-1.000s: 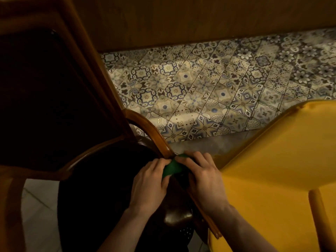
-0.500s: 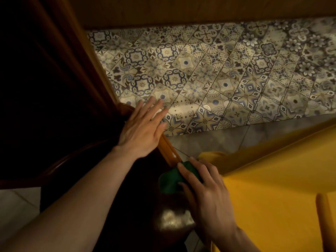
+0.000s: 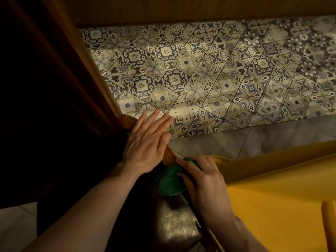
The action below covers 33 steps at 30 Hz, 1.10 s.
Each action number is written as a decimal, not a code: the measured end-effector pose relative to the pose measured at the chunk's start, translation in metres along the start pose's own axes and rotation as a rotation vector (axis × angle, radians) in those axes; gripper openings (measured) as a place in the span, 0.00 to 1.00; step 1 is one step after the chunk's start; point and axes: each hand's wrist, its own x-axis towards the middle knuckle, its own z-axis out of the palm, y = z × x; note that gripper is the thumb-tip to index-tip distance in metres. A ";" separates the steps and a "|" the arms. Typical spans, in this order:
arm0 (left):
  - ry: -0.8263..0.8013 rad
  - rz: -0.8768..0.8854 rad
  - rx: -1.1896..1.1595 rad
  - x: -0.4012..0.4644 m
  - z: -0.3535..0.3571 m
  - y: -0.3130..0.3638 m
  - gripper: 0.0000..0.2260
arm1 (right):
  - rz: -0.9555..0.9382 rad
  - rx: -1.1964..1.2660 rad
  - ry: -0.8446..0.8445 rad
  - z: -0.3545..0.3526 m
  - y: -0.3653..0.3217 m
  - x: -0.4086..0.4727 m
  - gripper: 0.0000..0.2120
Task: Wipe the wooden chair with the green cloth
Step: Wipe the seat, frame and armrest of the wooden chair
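Head camera view, looking steeply down at two bare hands working on a dark wooden chair (image 3: 54,110) that fills the picture's left side, from about seven o'clock round to eleven o'clock. Its curved arm rail (image 3: 168,154) runs diagonally through the middle, catching warm light. The left hand (image 3: 145,148) lies flat and spread over this rail just left of centre, fingers straight and pointing toward one o'clock, gripping nothing. The right hand (image 3: 203,180) sits just beside it at about five o'clock from centre, its fingers pressed down on a bunched green cloth (image 3: 170,180), holding the cloth against the chair's rail. The two hands are close but not touching. Below the cloth, toward six o'clock, a glossy patch of the chair's seat (image 3: 177,224) reflects the light. A yellow upholstered seat (image 3: 276,202) fills the lower right, from three to five o'clock, its edge touching the wooden rail near the cloth. Beyond the hands, from twelve to three o'clock, lies a floor of patterned tiles (image 3: 209,79) in blue, cream and brown, with plain grey tiles (image 3: 263,137) nearer. A wooden panel (image 3: 181,10) crosses the top edge.
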 end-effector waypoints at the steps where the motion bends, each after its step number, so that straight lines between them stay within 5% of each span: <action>1: 0.004 -0.007 -0.013 0.000 -0.001 0.001 0.27 | 0.006 0.000 0.005 0.001 -0.004 0.008 0.17; 16: 0.037 -0.070 -0.165 0.005 -0.001 0.000 0.27 | 0.085 -0.023 0.027 0.015 -0.029 0.065 0.15; 33: -0.030 -0.043 -0.120 0.004 0.000 -0.006 0.28 | 0.114 -0.224 -0.095 -0.010 -0.005 -0.008 0.18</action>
